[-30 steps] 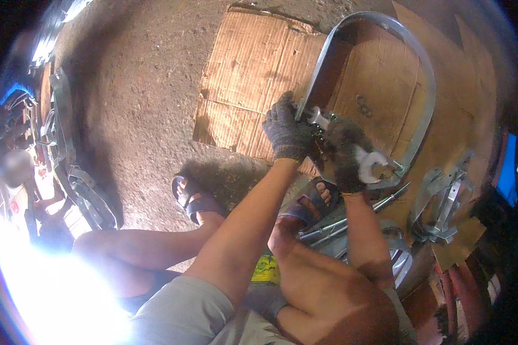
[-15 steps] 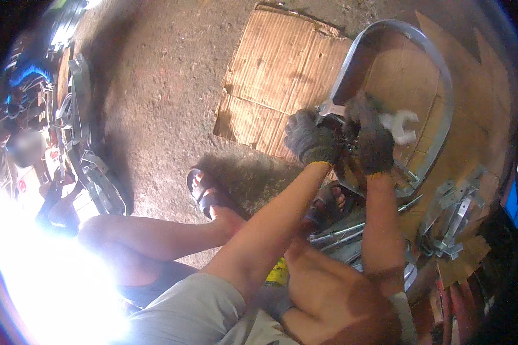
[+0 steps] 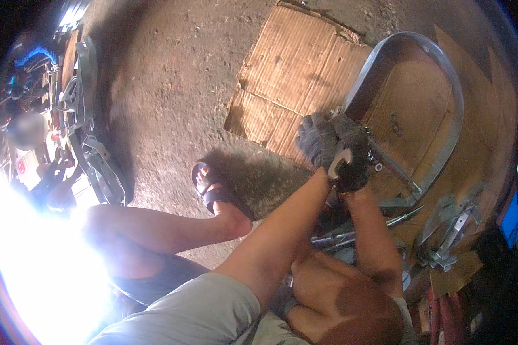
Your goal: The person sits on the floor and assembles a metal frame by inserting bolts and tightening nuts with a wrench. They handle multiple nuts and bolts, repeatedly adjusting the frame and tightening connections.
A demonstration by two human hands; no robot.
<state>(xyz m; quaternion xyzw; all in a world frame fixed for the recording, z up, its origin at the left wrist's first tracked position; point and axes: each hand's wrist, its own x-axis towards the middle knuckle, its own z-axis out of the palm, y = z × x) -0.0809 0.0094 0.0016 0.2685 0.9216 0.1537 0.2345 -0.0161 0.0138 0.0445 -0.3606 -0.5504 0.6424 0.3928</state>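
Observation:
Both my hands wear dark grey knit gloves and meet at the near left side of a big metal hoop (image 3: 456,95). My right hand (image 3: 354,146) is closed round an open-end wrench, its pale jaw (image 3: 341,160) showing by the wrist. My left hand (image 3: 315,141) presses against the right one with its fingers curled; what they grip is hidden. A metal rod (image 3: 394,164) crosses the hoop's near end beside my right hand. A small nut (image 3: 378,167) shows next to that hand.
Flattened cardboard (image 3: 296,72) lies under and beside the hoop. Metal brackets (image 3: 452,230) are piled at the right, and long rods (image 3: 380,224) lie by my foot. A person (image 3: 54,172) is at the left near more metal parts (image 3: 101,167). Bright glare covers the lower left.
The wrench has swung from the right of my right hand back toward its wrist. My hands have drawn closer together. The whole view has shifted slightly.

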